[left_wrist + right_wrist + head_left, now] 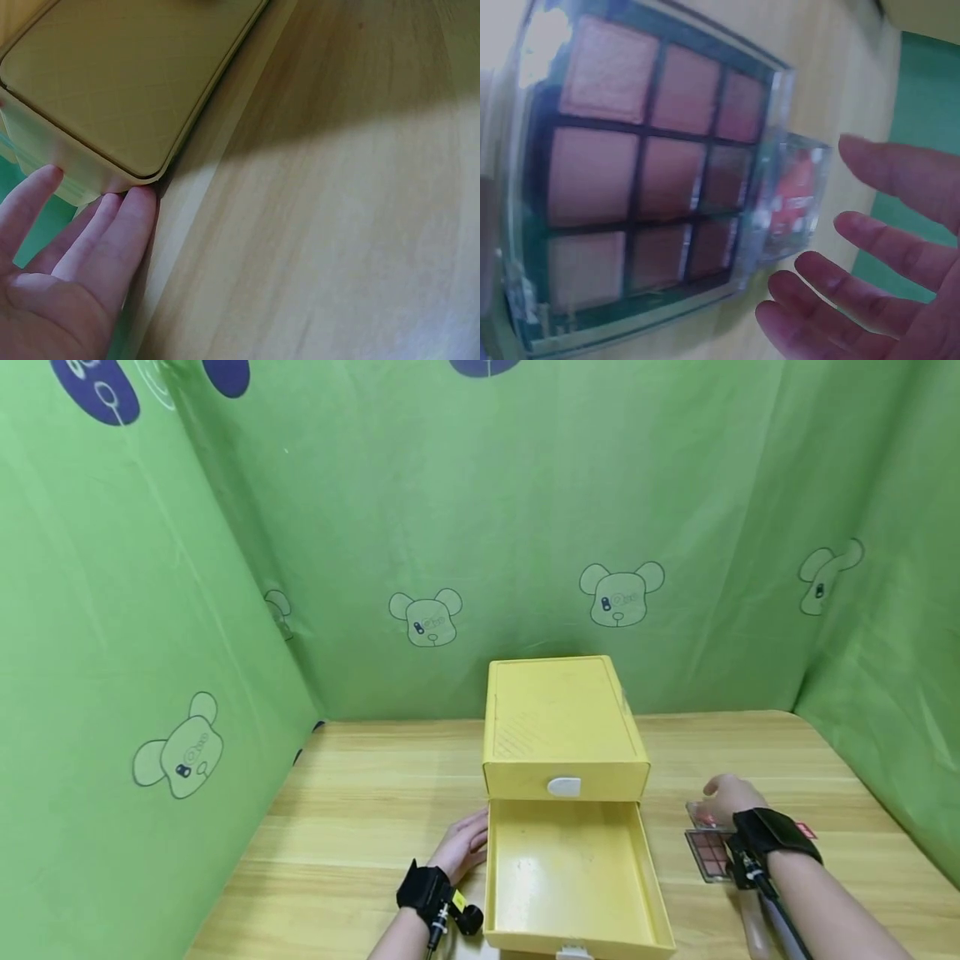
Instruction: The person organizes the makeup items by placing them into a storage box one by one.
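A yellow two-drawer box (562, 710) stands on the table, its lower drawer (573, 877) pulled out with a bare floor inside. My left hand (460, 846) is at the drawer's left side; in the left wrist view its extended fingertips (139, 202) touch the yellow plastic. Over on the right, my right hand (733, 797) reaches above a small clear case (799, 195) with red contents. Its fingers are spread and loosely bent, with nothing between them. Nearer to me lies an eyeshadow palette (671, 172) with a transparent cover and several pinkish-brown pans, partly under the right wrist in the head view.
Long slim items (753, 922) lie under my right forearm, mostly hidden by it. A small red label (806, 831) shows beside the right wrist strap. Green fabric (510, 527) with bear faces walls in the wooden table (375, 777) at the back and sides.
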The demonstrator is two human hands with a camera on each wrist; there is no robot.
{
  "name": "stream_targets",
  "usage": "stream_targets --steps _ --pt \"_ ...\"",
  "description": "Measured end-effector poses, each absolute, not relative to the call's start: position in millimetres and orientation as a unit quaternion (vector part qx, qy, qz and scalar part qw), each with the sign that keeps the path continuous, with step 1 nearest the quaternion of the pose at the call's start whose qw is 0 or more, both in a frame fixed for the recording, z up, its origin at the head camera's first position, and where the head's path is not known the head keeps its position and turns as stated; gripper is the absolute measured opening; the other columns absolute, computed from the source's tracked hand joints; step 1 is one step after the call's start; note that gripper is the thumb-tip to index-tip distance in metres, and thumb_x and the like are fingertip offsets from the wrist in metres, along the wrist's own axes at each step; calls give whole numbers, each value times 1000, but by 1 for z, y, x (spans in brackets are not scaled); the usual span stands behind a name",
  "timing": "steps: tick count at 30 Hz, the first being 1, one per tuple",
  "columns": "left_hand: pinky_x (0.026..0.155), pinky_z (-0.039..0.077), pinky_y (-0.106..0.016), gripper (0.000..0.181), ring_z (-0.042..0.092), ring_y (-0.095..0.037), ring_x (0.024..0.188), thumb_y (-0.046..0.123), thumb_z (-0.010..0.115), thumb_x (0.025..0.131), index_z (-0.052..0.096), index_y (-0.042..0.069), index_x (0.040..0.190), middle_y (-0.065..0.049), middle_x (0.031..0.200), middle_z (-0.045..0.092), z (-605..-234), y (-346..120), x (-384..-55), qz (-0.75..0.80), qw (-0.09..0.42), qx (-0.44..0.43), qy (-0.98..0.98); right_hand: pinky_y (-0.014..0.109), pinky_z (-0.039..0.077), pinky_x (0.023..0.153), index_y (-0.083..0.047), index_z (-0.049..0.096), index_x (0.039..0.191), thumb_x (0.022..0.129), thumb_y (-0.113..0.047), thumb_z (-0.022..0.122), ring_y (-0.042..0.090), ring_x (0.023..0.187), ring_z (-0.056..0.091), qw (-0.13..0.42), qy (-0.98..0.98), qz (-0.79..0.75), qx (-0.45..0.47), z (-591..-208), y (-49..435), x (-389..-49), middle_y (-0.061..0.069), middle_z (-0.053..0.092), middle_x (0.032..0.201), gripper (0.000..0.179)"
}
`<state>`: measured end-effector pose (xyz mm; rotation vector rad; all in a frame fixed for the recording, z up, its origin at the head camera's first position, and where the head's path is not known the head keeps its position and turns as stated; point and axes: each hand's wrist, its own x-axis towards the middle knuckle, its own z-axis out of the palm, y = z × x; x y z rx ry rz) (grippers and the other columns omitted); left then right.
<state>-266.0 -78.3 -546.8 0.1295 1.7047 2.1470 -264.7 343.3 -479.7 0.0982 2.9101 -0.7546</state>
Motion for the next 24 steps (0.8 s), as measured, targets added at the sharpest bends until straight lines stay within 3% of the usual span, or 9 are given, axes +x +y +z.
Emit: stream_targets --steps 5,12,18,21,24 --pt "95 45 -41 61 49 -26 119 32 54 92 35 -4 137 -19 138 41 -547 -78 -265 771 198 46 604 43 48 63 19 53 99 77 -27 66 31 74 55 84 965 -246 44 -483 339 -264 30 59 88 52" --pt "96 44 -41 61 48 -28 119 32 56 91 37 -4 136 -19 138 41 -550 -77 -267 773 198 51 601 29 36 49 0 50 69 78 -18 61 21 58 46 83 967 -235 54 -489 335 -263 6 48 63 23" --pt "97 43 -42 61 47 -28 121 31 54 92 35 -4 137 -19 139 39 -549 -78 -267 771 197 54 603 26 31 46 -7 43 61 78 -19 61 17 52 40 76 963 -253 59 -495 337 -263 0 40 55 28" --pt "97 43 -42 60 47 -28 121 31 54 92 35 -4 137 -19 139 39 -547 -78 -266 770 197 53 605 29 38 48 2 50 68 78 -21 63 20 57 47 72 959 -269 58 -497 340 -266 6 49 60 28" --pt "97 43 -42 60 47 -28 121 31 54 92 35 -3 137 -19 140 39 -547 -78 -266 770 196 50 605 35 45 56 14 55 90 77 -22 66 29 70 55 55 955 -288 51 -495 341 -267 21 59 77 40"
